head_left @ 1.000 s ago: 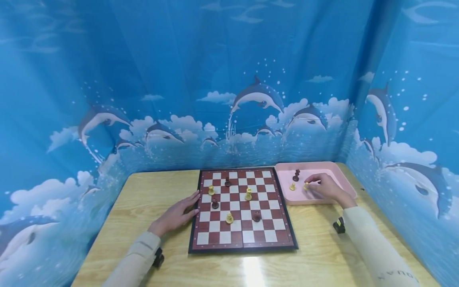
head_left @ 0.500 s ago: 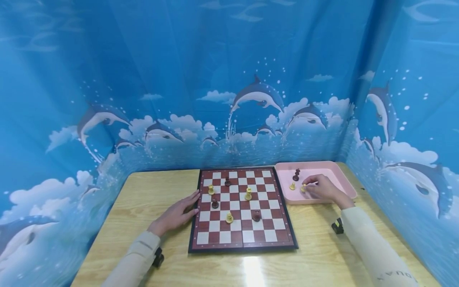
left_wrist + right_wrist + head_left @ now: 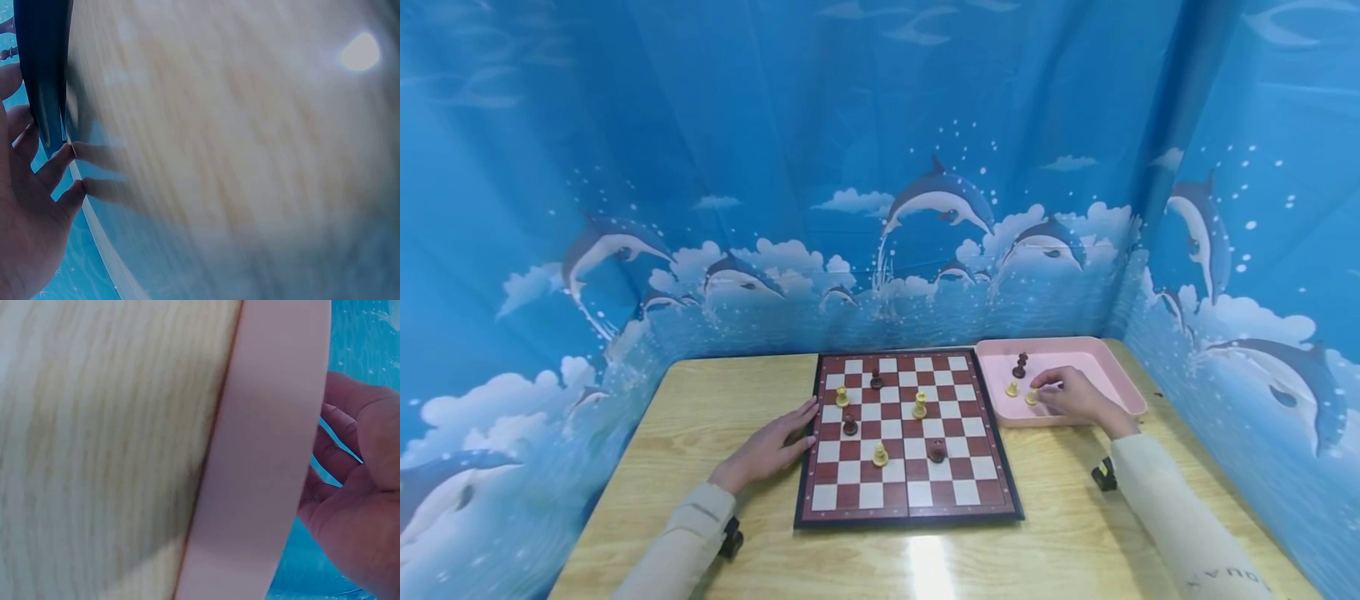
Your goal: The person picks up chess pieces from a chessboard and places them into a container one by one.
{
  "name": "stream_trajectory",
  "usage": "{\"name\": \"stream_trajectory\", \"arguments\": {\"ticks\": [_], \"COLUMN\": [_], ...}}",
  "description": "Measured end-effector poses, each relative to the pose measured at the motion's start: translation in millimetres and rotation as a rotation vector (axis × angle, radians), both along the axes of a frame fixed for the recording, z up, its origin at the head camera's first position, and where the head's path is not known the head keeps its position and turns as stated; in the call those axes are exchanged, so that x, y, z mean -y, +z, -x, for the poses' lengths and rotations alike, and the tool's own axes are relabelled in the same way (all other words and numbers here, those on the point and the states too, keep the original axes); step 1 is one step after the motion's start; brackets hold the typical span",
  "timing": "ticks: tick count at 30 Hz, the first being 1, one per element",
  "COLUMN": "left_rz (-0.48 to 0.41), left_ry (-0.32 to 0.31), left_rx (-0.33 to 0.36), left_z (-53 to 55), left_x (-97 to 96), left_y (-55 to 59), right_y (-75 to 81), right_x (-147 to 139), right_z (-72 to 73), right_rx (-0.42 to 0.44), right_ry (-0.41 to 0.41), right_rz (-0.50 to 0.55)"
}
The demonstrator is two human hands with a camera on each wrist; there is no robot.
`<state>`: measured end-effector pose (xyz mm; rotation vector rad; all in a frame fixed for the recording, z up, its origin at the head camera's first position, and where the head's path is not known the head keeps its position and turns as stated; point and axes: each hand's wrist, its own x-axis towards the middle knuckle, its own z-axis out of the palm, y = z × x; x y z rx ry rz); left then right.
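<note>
My right hand (image 3: 1072, 393) reaches into the pink tray (image 3: 1037, 422) at the back right. Its thumb and index finger pinch a small yellow chess piece (image 3: 1032, 398), whose top is partly covered by the fingertips. In the right wrist view the tray's wall (image 3: 262, 437) hides these fingertips. Beside that piece stand another yellow chess piece (image 3: 1012, 389) and a taller dark brown one (image 3: 1020, 366). My left hand (image 3: 765, 450) touches the left edge of the chessboard (image 3: 871, 497) with extended fingers, also seen along the board's dark side (image 3: 47, 69) in the left wrist view.
Several yellow and dark brown pieces stand spread over the board, among them a tall yellow one (image 3: 920, 407) and a dark brown knight-like one (image 3: 936, 451). The tray sits against the board's right side on the wooden table (image 3: 760, 567). A blue dolphin curtain (image 3: 775, 167) hangs behind.
My right hand has shifted slightly left inside the tray, and the yellow chess piece has come nearer its yellow neighbour. The left hand and the pieces on the board have stayed put.
</note>
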<state>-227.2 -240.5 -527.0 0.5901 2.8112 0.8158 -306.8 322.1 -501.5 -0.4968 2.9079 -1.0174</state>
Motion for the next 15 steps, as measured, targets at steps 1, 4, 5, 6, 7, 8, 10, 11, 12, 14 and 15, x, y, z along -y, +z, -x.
{"name": "stream_trajectory", "arguments": {"ticks": [1,4,5,6,7,8,10,11,12,14,15], "left_rz": [0.000,0.003,0.004,0.005,0.008,0.011,0.011,0.011,0.010,0.008,0.005], "left_ry": [-0.001,0.000,-0.001,-0.001,0.001,0.003,0.003,0.002,0.002,0.002,0.000], "left_rx": [0.000,0.000,0.000,-0.002,0.000,0.000,-0.001,-0.001,-0.001,0.000,-0.001], "left_z": [0.2,0.7,0.9,1.0,1.1,1.1,1.2,1.2,1.2,1.2,1.2], "left_x": [0.1,0.5,0.7,0.8,0.9,0.9,0.8,0.7,0.6,0.4,0.4], "left_y": [-0.4,-1.5,-1.8,-2.2,-2.4,-2.5,-2.5,-2.3,-2.2,-1.7,-1.5], "right_y": [1.7,8.8,11.5,13.6,15.6,17.3,19.7,20.3,21.0,21.8,22.2], "right_x": [0.4,2.6,3.7,4.6,5.5,6.5,8.6,9.3,10.2,12.2,13.2], "right_z": [-0.9,-4.7,-6.2,-7.2,-8.5,-9.7,-11.9,-12.9,-13.9,-16.2,-17.2], "right_rx": [-0.001,-0.010,-0.013,-0.017,-0.021,-0.027,-0.032,-0.037,-0.041,-0.050,-0.057], "right_ry": [-0.003,-0.006,-0.004,-0.003,0.003,0.005,0.004,0.003,0.002,-0.001,0.005], "right_rz": [-0.002,-0.004,-0.003,-0.003,-0.004,-0.006,-0.007,-0.008,-0.007,-0.002,0.001]}}
